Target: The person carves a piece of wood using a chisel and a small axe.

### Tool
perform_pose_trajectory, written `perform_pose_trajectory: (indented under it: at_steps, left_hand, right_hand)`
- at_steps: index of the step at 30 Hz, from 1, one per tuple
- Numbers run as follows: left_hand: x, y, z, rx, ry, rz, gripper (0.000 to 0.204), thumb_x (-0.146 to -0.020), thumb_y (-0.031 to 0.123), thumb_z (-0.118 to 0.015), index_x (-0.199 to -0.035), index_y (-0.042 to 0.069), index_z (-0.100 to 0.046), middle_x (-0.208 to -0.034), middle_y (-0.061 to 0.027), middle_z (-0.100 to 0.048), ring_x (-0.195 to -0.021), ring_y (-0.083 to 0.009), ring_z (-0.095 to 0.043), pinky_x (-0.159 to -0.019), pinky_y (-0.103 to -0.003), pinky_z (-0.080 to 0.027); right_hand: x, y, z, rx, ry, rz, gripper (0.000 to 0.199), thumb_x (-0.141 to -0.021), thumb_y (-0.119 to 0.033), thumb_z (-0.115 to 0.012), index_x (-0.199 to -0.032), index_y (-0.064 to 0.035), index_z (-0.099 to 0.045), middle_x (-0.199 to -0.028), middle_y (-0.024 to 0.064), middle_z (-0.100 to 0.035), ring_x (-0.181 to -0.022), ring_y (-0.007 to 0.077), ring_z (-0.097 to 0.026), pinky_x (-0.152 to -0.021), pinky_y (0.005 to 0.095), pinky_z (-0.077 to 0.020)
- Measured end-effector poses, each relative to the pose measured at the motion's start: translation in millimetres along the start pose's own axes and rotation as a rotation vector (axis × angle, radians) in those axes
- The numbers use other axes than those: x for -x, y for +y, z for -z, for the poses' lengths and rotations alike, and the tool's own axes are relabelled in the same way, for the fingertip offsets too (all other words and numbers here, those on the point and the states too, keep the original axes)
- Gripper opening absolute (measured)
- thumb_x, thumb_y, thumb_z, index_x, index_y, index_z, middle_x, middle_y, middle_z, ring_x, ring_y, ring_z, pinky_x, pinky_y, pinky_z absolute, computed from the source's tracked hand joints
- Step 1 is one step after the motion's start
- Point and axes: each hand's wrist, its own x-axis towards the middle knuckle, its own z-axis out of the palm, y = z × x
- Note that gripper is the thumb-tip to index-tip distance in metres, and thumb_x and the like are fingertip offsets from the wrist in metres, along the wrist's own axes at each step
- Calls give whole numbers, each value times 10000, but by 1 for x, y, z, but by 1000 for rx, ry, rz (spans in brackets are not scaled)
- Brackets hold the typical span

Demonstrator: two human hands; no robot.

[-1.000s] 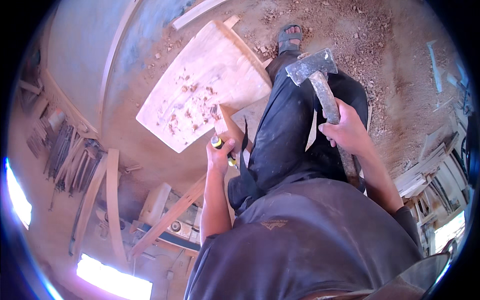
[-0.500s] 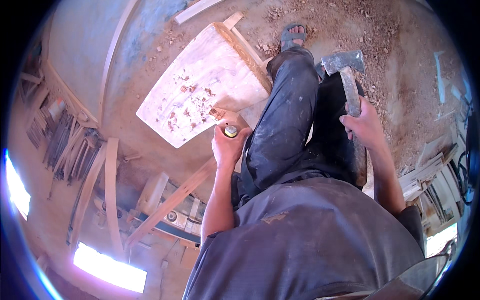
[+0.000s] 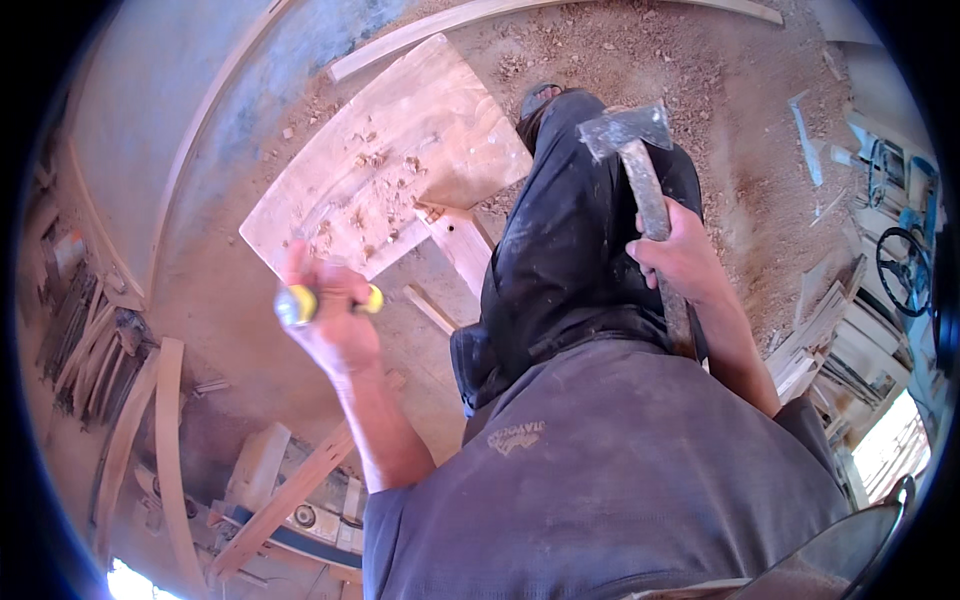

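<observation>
My left hand point(image 3: 335, 305) is raised left of the board's near corner, closed around a yellow-handled chisel point(image 3: 297, 304). Motion blurs the hand, and the chisel's blade cannot be made out. In my right hand point(image 3: 680, 250) is a hatchet point(image 3: 648, 190) with a worn wooden handle, its broad metal head point(image 3: 625, 132) above my right leg. Wood chips point(image 3: 370, 160) lie scattered over a broad pale board point(image 3: 440, 100) in front of me. Beside my left leg, a timber point(image 3: 462, 245) with a small dark hole and a cut notch meets the board's near edge.
Shavings point(image 3: 540, 50) cover the ground beyond the board. A long curved strip of wood point(image 3: 450, 22) lies behind it. Stacked timber stands at left point(image 3: 100, 370) and right point(image 3: 825, 320). A slanting beam point(image 3: 290, 495) is at lower left, a black handwheel point(image 3: 903, 272) at far right.
My left hand has lifted the chisel off the timber and swung left, uncovering the notch and hole. The view has shifted; my right hand still grips the hatchet.
</observation>
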Motion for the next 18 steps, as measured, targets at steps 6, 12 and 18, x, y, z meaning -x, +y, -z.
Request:
perform_pose_trajectory:
  at_steps: [6, 12, 18]
  left_hand:
    - [-24, 21, 4, 481, -134, -260, 339, -955, 20, -590, -1277, 102, -658, -668, -18, -489, -606, -146, -462, -592, -310, -408]
    - [-31, 1, -12, 475, -112, -327, 321, -952, -15, -597, -1251, 86, -654, -653, -40, -519, -573, -148, -464, -551, -330, -419]
    - [-31, 10, -28, 400, -100, -239, 311, -944, 12, -669, -1250, 67, -647, -656, -31, -524, -555, -156, -494, -553, -332, -432]
  right_hand:
    - [23, -19, -28, 156, -86, 97, 467, -799, -71, -706, -1222, 56, -554, -815, 58, -614, -562, 113, -581, -494, 283, -486]
    - [39, -17, -45, 354, -66, 213, 447, -791, -121, -713, -1181, 61, -596, -908, 169, -673, -849, 244, -666, -773, 373, -507]
    - [52, -20, -52, 430, -53, 232, 462, -788, -132, -719, -1187, 65, -593, -959, 230, -683, -911, 308, -669, -835, 395, -500]
